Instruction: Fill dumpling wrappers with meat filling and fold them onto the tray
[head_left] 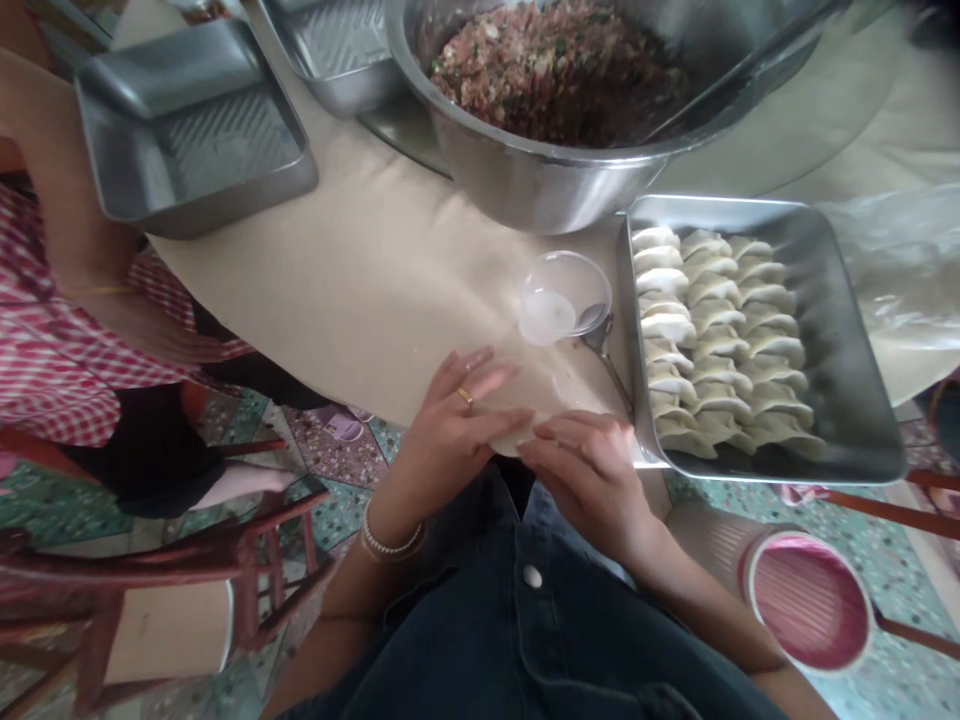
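Note:
Close to the table's near edge, my two hands meet at a pale dumpling wrapper [511, 440]. My left hand [459, 425], with a ring on one finger, pinches its left side between thumb and fingers. From the right, my right hand [589, 465] has its fingertips pressed on the same wrapper. Fingers hide much of it, and I cannot tell whether filling is inside. Just beyond lies a small clear plastic bowl [551, 300] with a metal spoon [606, 355] beside it. To the right, a metal tray [847, 400] carries rows of folded dumplings [720, 330].
A large steel bowl [540, 190] of minced filling [555, 70] stands ahead. Metal pans [217, 190] sit at the far left, near another person's arm [71, 200]. A clear plastic bag [907, 260] lies right of the tray. Below are a pink bin [814, 600] and a wooden chair [247, 590].

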